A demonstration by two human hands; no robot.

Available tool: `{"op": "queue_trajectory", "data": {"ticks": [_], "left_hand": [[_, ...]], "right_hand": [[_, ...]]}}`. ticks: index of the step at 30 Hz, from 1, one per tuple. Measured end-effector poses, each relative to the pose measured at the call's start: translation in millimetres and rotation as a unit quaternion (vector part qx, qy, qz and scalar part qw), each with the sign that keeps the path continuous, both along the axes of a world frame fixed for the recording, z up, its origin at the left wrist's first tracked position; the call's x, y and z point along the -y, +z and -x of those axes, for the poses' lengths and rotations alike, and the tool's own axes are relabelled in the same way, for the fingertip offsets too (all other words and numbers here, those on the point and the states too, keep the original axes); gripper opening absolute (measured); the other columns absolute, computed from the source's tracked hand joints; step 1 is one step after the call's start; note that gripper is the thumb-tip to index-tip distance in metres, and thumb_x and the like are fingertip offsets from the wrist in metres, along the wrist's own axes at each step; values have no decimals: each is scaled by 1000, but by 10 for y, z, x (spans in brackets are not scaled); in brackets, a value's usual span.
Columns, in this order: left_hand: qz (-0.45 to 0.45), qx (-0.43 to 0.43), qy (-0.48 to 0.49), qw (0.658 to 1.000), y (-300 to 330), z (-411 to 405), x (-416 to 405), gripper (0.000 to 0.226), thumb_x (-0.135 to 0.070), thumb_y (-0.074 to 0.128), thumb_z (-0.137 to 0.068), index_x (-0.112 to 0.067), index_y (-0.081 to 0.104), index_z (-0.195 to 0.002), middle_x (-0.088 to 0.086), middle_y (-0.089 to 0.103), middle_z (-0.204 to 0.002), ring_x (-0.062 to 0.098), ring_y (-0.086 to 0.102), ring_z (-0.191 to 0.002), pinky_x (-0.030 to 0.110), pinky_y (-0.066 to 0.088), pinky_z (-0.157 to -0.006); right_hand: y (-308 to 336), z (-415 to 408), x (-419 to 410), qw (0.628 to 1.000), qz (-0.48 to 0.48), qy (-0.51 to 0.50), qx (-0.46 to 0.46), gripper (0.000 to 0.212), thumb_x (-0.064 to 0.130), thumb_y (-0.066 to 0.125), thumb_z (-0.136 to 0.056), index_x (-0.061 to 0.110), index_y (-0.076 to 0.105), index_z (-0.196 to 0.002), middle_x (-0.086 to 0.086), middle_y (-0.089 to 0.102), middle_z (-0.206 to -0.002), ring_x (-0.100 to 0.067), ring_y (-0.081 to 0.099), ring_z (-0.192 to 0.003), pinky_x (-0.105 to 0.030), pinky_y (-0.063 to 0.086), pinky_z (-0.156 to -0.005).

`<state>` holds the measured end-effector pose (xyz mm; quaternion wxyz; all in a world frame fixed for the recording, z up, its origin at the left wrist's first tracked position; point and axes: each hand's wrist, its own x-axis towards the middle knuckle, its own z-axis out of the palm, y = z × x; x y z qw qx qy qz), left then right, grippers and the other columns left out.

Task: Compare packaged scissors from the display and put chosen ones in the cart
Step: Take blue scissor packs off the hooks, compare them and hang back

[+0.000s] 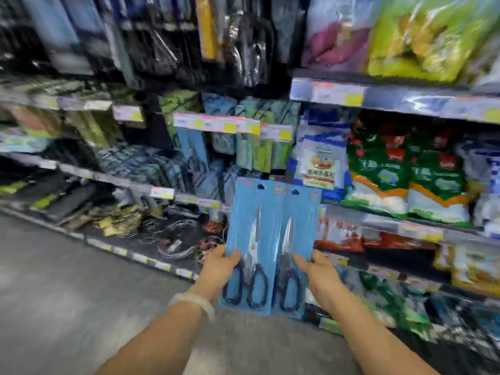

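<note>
Two blue cards of packaged scissors stand upright side by side in front of me. My left hand [220, 263] grips the left package [250, 226] at its lower left edge, thumb on the front. My right hand [318, 269] grips the right package [300, 228] at its lower right edge. Each card carries one pair of dark-handled scissors with the blades pointing up. The right card slightly overlaps the left one. No cart is in view.
Store shelves [378, 98] fill the background, blurred by motion. Hanging kitchen tools and blue-green packs [216, 147] are behind the cards; bagged goods [405, 180] are on the right. Wire items [173, 239] lie on the bottom shelf. Grey floor [67, 280] spreads at lower left.
</note>
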<state>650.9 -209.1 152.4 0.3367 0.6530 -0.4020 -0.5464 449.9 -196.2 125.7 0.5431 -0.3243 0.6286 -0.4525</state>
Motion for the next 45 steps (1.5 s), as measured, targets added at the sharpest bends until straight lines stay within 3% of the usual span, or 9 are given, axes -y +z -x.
{"op": "queue_trajectory", "data": {"ticks": [5,8,12,15,21,26,33,38,45], "left_hand": [[-22,15,86,996,-179,-1555,5,32,-33,63,-67,-17,68,-94,18,72,-95,38,68,-91,54,54,-84],[-13,-1,153,988,60,-2124,-161,25,-23,65,-80,-11,67,-102,14,72,-94,35,69,-89,49,56,-82],[-1,-57,207,977,112,-2618,-172,9,-11,56,-93,-7,64,-95,11,70,-83,24,65,-68,29,53,-55],[8,-78,224,972,105,-2847,-24,9,-9,55,-93,-5,63,-95,10,69,-80,22,65,-65,26,50,-49],[-1,-65,197,978,118,-3162,623,9,-15,59,-91,-10,62,-97,21,69,-101,39,65,-96,53,53,-88],[-15,-52,150,987,82,-3348,1282,8,-18,61,-89,-11,65,-92,18,68,-93,28,61,-83,53,49,-90],[-26,-48,103,993,-18,-3573,2069,20,-18,63,-88,-7,66,-104,18,72,-97,38,67,-95,54,52,-89],[-32,-42,77,996,-12,-3573,2386,16,-18,62,-88,-6,66,-99,22,71,-95,38,67,-91,54,53,-87],[-44,-52,13,998,-11,-3562,2799,9,-12,59,-91,-6,66,-90,25,70,-97,34,65,-84,53,53,-87]], "right_hand": [[13,-1508,244,994,-7,100,30,18,0,54,-91,6,60,-107,-8,65,-93,-21,59,-80,-32,50,-73],[50,-2240,363,988,-16,147,38,12,1,54,-91,8,59,-99,-5,64,-87,-19,58,-76,-30,50,-68],[85,-2907,546,982,-16,187,21,20,4,58,-89,6,63,-109,-10,70,-100,-27,66,-90,-44,55,-86],[99,-3166,775,979,-18,201,10,19,7,60,-88,11,63,-107,-8,70,-102,-28,66,-97,-47,53,-91],[119,-3371,1438,982,2,188,-11,17,11,56,-92,14,59,-108,-6,67,-104,-28,64,-100,-45,52,-91],[91,-3355,2066,992,-12,121,-20,27,13,53,-94,16,53,-121,-7,63,-114,-28,60,-106,-44,47,-98],[172,-3326,2801,997,-22,35,-58,43,25,55,-93,8,47,-132,-13,55,-130,-33,54,-116,-51,43,-102],[168,-3265,3063,998,-28,7,-52,27,19,57,-91,10,57,-117,-13,66,-110,-34,63,-101,-53,50,-93],[90,-3304,3202,999,-18,-29,-38,24,14,56,-92,11,55,-115,-11,63,-109,-31,60,-106,-48,48,-97]]}}
